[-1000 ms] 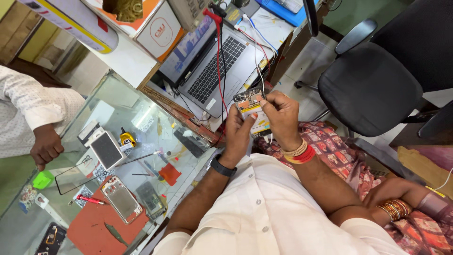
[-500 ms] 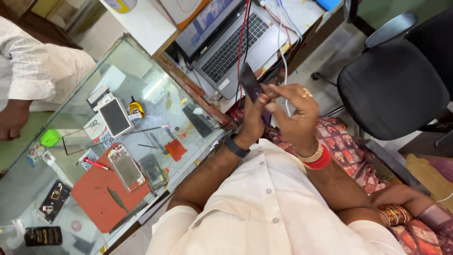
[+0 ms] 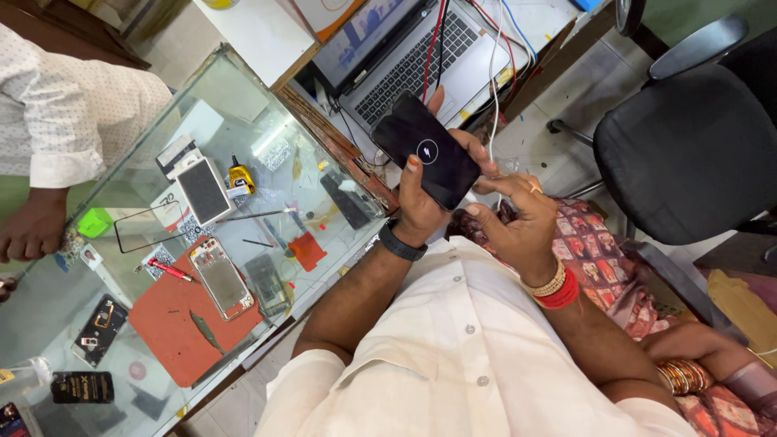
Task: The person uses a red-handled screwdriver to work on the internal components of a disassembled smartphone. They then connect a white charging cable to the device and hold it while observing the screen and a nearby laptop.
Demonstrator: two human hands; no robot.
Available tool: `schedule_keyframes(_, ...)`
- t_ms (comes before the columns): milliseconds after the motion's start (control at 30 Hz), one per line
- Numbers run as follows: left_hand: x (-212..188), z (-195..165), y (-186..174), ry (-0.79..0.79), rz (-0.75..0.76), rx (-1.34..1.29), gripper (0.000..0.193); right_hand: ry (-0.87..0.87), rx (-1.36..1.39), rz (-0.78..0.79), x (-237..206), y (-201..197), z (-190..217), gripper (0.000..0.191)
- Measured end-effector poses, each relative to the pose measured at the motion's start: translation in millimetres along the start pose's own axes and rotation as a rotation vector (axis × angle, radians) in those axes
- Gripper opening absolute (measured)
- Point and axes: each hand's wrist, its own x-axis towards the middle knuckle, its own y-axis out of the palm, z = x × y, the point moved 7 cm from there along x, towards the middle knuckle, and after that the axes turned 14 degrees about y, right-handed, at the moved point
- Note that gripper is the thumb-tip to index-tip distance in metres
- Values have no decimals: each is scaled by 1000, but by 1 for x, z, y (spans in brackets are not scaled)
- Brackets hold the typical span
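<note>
My left hand, with a black band on its wrist, is shut around a black smartphone held over the counter's edge. The dark screen faces up and shows a small round charging symbol. My right hand, with a ring and red bangles, touches the phone's right edge with its fingertips. White and red cables run from the laptop side towards the phone's top.
An open laptop sits just beyond the phone. The glass counter carries a red mat, an opened phone, loose parts and small tools. Another person's hand rests at its left. A black office chair stands right; a bangled arm lies lower right.
The phone has been turned screen-up and now shows a charging symbol. My right hand has slid from above it to its right edge. The view has moved closer.
</note>
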Motion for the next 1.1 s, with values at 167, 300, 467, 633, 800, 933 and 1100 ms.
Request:
schedule_keyframes(167,1,-1,1,1,58,121,109,18,15,-32,-3,8,-4,26)
schedule_keyframes(300,-3,-2,7,13,81,124,117,12,70,-47,-8,14,-12,21)
schedule_keyframes(467,-5,0,0,-5,-20,122,119,-14,82,-62,-12,21,-23,19)
schedule_keyframes(633,-5,9,-6,-50,-74,67,115,5,179,-69,-12,24,-35,17)
schedule_keyframes(800,-7,21,-14,-74,-87,79,114,7,259,-72,-14,25,-47,18)
schedule_keyframes(933,-8,33,-19,-112,-72,84,113,20,265,-73,-15,24,-56,17)
schedule_keyframes(1100,-6,47,-18,-134,-57,33,111,44,290,-73,-16,18,-60,16)
